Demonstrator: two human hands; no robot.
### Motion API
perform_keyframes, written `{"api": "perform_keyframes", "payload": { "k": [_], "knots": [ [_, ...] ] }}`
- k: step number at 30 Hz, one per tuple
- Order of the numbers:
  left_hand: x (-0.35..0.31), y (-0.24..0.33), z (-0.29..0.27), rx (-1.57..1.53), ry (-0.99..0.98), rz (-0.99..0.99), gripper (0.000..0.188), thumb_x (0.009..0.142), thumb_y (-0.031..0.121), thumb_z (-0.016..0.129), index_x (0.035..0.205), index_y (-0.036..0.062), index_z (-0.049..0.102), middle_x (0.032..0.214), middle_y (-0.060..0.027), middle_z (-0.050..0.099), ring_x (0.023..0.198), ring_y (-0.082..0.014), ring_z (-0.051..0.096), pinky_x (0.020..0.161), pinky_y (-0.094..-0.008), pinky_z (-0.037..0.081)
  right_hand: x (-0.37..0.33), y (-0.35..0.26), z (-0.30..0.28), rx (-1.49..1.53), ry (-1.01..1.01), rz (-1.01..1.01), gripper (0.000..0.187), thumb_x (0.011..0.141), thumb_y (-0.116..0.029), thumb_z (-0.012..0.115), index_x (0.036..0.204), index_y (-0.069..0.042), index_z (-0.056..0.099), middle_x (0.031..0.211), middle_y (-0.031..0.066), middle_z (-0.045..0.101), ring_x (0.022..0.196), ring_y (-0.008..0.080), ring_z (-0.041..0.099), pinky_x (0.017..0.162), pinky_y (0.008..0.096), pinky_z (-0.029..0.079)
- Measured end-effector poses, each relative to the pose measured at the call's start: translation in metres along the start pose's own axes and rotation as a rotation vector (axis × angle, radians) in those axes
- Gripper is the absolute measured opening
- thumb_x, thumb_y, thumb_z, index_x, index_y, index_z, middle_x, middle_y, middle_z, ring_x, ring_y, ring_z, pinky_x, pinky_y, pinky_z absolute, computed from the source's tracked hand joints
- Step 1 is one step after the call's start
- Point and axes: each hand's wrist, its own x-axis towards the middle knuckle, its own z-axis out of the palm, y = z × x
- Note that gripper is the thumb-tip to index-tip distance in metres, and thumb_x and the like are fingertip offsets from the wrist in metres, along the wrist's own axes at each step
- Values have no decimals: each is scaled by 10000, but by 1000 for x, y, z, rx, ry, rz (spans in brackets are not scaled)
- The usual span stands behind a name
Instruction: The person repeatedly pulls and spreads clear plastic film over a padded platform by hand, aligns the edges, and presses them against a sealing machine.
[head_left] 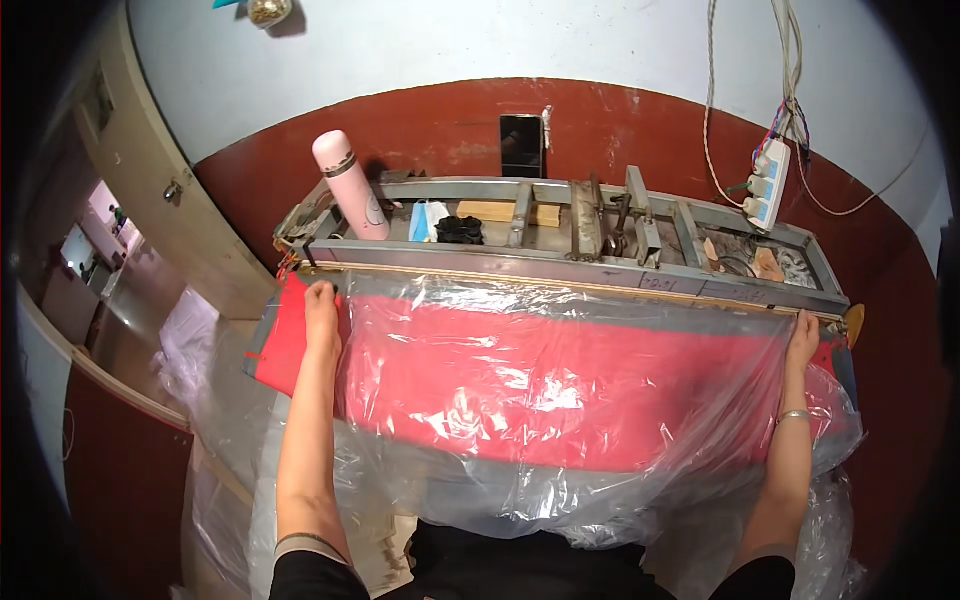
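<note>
A clear plastic sheet point(560, 395) lies spread over the red covering point(297, 350) of the tabletop, its far edge running up to a long metal frame point(430, 255) at twelve o'clock from the sheet's middle. The left hand point(322, 312), near ten o'clock, has its fingers curled together at the sheet's far left corner; whether they pinch the plastic or only press it down, I cannot tell. The right hand point(803, 338), between two and three o'clock, grips the sheet's far right corner, where folds in the plastic gather. Toward half past ten, a pink bottle point(350, 190) stands tilted within the frame. Near eleven o'clock, a blue and white face mask point(428, 221) lies beside a crumpled black item point(460, 231). A dark phone point(522, 147) stands against the wall point(420, 125) near twelve, and a white power strip point(767, 186) hangs toward half past one.
</note>
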Motion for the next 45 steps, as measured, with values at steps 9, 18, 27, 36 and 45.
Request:
{"api": "perform_keyframes", "payload": {
  "k": [9,18,27,36,45],
  "knots": [
    [-108,19,-41,832,-97,577,271,748,175,669,920,-22,595,1007,-181,577,1037,-344,487,908,-393,381,-51,-80,-143,-288,-352,-76,206,809,-107,637,658,6,554,603,-5,495,600,67,426,554,247,365],
    [-187,82,5,712,-218,930,149,740,108,641,887,80,640,999,-75,578,991,-267,510,830,-392,365,-85,-126,-198,-1160,-767,-176,228,569,-219,760,607,-33,634,622,175,594,609,358,592,557,450,460],
    [-235,101,-10,471,-453,1017,287,653,5,636,937,37,612,1073,-150,584,868,-312,587,703,-371,500,-142,-328,55,-120,-986,-425,199,738,-196,700,839,-31,655,747,104,618,656,224,604,601,311,470],
    [-259,94,1,539,-449,1044,233,693,82,660,917,41,614,1078,-161,570,985,-311,571,762,-373,490,-246,-485,184,400,-1157,-801,935,618,-253,801,1364,3,300,1336,209,392,1219,344,411,1029,386,332],
    [-214,113,-39,478,-200,740,418,776,143,622,1172,46,525,1180,-137,548,1081,-310,513,869,-410,409,-232,-451,191,795,-1185,-231,198,917,-130,480,860,0,619,771,57,623,686,115,572,638,252,466]
  ]
}}
